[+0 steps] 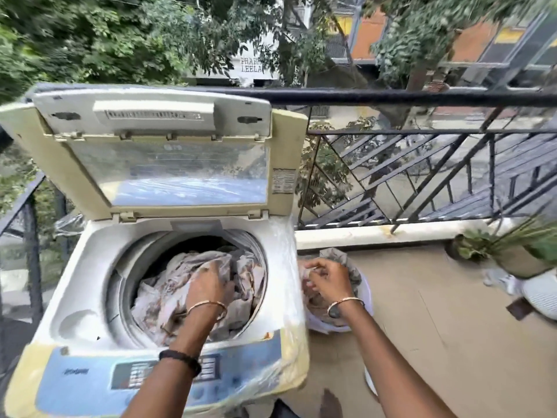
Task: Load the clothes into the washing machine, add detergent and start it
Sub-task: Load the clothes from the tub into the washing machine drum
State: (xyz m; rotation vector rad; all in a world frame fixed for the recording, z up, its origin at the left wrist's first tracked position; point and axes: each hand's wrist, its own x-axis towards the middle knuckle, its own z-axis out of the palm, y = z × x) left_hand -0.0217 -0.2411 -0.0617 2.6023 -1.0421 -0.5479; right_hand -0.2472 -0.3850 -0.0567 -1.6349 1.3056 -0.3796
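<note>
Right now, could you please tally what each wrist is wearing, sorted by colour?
Gold bangles: 2, one on the left hand wrist above the drum, one on the right hand wrist above the tub of clothes.
Black bands: 1, further up the left forearm, over the control panel.
Total: 3

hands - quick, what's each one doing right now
Left hand: down in the drum, fingers closed on the patterned cloth.
Right hand: gripping clothes in the white basket.
</note>
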